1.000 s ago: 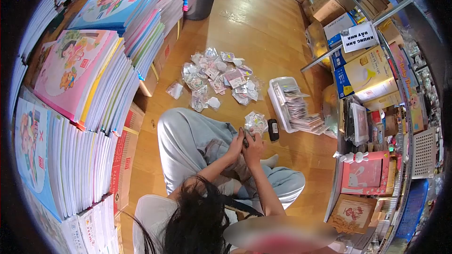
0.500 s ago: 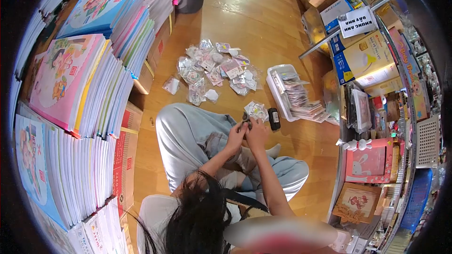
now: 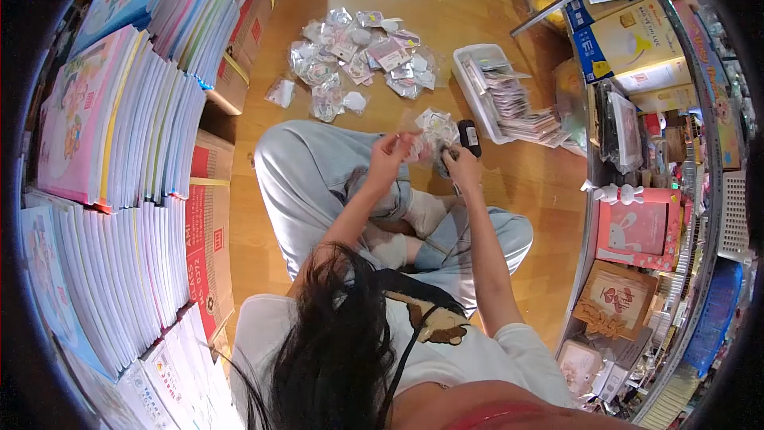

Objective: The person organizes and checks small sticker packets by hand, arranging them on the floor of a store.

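Note:
My left hand (image 3: 387,158) is raised in front of my crossed legs, its fingers closed on a crinkled clear plastic packet (image 3: 416,148), partly blurred. Close to its right, my right hand (image 3: 461,167) has its fingers pinched on a small dark thing that I cannot make out. Just beyond both hands, a clear packet of white stickers (image 3: 436,123) lies on the floor. Beside that packet is a small black object with a white label (image 3: 469,137), near my right fingertips.
A heap of small sticker packets (image 3: 350,52) lies on the wooden floor ahead. To its right stands a white plastic tray (image 3: 461,64) filled with upright packets. Stacked books (image 3: 143,111) line the left side; a shelf with boxes and a pink picture frame (image 3: 668,219) borders the right.
My hands, together half a second ago, have moved apart. The clear packet now shows at my left fingers. The view has tipped downward and the floor items sit higher in it.

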A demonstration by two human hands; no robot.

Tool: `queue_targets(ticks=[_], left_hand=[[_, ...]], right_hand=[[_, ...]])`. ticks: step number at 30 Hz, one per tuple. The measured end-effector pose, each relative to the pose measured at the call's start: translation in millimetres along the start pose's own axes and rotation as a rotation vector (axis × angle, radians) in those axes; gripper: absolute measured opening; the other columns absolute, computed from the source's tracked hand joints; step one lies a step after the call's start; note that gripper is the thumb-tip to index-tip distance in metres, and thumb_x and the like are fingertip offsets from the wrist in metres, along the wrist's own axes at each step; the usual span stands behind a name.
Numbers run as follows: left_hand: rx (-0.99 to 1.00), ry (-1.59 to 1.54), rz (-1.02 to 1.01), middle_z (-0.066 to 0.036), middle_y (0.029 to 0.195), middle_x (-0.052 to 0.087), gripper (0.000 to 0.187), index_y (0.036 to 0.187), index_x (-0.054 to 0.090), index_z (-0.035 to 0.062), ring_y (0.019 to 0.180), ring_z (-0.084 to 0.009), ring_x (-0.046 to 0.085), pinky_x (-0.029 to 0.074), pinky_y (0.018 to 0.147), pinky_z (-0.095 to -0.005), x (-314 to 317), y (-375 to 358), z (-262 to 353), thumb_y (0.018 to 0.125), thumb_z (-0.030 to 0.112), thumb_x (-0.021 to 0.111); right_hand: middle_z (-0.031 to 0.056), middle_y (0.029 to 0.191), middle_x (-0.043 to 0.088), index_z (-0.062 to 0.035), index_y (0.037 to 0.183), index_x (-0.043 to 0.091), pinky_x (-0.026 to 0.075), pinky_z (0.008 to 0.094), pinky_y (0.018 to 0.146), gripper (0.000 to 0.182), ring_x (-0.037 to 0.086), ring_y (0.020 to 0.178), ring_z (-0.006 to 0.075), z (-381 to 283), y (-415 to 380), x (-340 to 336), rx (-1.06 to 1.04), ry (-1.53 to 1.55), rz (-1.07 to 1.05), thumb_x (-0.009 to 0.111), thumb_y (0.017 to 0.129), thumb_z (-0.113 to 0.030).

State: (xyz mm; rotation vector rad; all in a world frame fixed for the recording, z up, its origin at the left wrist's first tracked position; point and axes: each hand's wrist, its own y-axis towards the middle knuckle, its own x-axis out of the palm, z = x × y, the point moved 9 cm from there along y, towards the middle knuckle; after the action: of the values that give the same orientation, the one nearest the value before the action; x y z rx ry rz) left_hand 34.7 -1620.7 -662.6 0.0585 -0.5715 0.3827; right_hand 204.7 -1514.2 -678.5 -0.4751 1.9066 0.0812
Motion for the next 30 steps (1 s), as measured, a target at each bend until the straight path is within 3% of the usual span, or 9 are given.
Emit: queue_targets(ticks=[5,9,10,14,17,18,22,27,30], left_hand=[[0.089,0.105,0.072,-0.007,0.109,0.057,0.036,0.120,0.049,0.0008,0.099,-0.0144,0.054,0.041,0.086,-0.0267,0,5,-7,0.090,0.021,0.050],[0.364,0.672,-0.175,-0.014,0.120,0.052,0.040,0.123,0.047,0.0046,0.112,-0.0270,0.047,0.034,0.096,-0.0377,46,-10,5,0.084,0.013,0.053],[0.413,0.836,-0.278,-0.012,0.126,0.046,0.052,0.127,0.042,0.0086,0.121,-0.0323,0.038,0.025,0.102,-0.0464,57,-15,1,0.077,0.011,0.058],[0.399,1.043,-0.478,-0.002,0.134,0.040,0.069,0.134,0.032,0.0172,0.128,-0.0273,0.031,0.018,0.104,-0.0541,66,-21,-10,0.072,0.009,0.062],[0.461,1.111,-0.464,-0.010,0.134,0.039,0.078,0.138,0.023,0.0147,0.129,-0.0309,0.028,0.019,0.105,-0.0496,71,-21,-12,0.071,0.008,0.063],[0.478,1.021,-0.374,-0.014,0.133,0.039,0.080,0.139,0.019,0.0129,0.128,-0.0321,0.030,0.020,0.104,-0.0468,67,-20,-8,0.071,0.006,0.062],[0.322,0.705,-0.086,-0.025,0.125,0.042,0.084,0.140,0.008,0.0057,0.118,-0.0350,0.040,0.029,0.100,-0.0367,38,-11,-3,0.071,-0.001,0.056],[-0.019,0.247,0.268,-0.013,0.110,0.053,0.054,0.129,0.036,-0.0006,0.099,-0.0223,0.051,0.039,0.090,-0.0304,-27,-2,-45,0.076,-0.002,0.047],[0.066,0.082,0.327,-0.009,0.110,0.053,0.042,0.120,0.047,-0.0002,0.098,-0.0185,0.051,0.039,0.089,-0.0291,-20,-7,2,0.078,-0.001,0.046]], right_hand=[[0.0164,0.103,0.060,-0.0048,0.111,0.057,0.042,0.0366,0.085,0.038,0.057,0.096,0.0254,9,-23,25,0.013,0.674,-0.011,0.056,0.083,-0.030],[0.0084,0.124,0.047,-0.0103,0.131,0.037,0.039,0.0366,0.092,0.066,0.046,0.112,0.0221,-21,-43,54,0.198,1.515,-0.215,0.031,0.088,-0.060],[0.0076,0.133,0.037,-0.0136,0.134,0.031,0.031,0.0414,0.099,0.080,0.035,0.123,0.0257,-39,-48,45,0.188,1.630,-0.299,0.021,0.080,-0.072],[0.0096,0.124,0.046,-0.0108,0.128,0.038,0.038,0.0491,0.087,0.075,0.046,0.109,0.0269,-50,-60,31,0.228,2.033,-0.548,0.031,0.081,-0.069],[0.0089,0.118,0.050,-0.0105,0.126,0.041,0.042,0.0446,0.083,0.059,0.050,0.100,0.0240,-25,-61,42,0.267,1.600,-0.535,0.039,0.087,-0.055],[0.0065,0.126,0.046,-0.0113,0.132,0.035,0.042,0.0428,0.084,0.050,0.045,0.112,0.0269,-22,-61,48,0.352,1.583,-0.554,0.042,0.091,-0.038],[0.0060,0.122,0.050,-0.0102,0.127,0.041,0.041,0.0416,0.088,0.045,0.049,0.109,0.0236,-24,-63,28,0.346,1.670,-0.385,0.040,0.092,-0.038],[0.0064,0.135,0.037,-0.0093,0.135,0.031,0.032,0.0359,0.100,0.045,0.040,0.121,0.0193,-20,-56,-3,0.120,1.690,-0.132,0.036,0.095,-0.030],[0.0067,0.138,0.034,-0.0082,0.137,0.028,0.029,0.0334,0.102,0.047,0.036,0.124,0.0192,-4,-50,-9,0.063,1.675,0.040,0.036,0.095,-0.027]])
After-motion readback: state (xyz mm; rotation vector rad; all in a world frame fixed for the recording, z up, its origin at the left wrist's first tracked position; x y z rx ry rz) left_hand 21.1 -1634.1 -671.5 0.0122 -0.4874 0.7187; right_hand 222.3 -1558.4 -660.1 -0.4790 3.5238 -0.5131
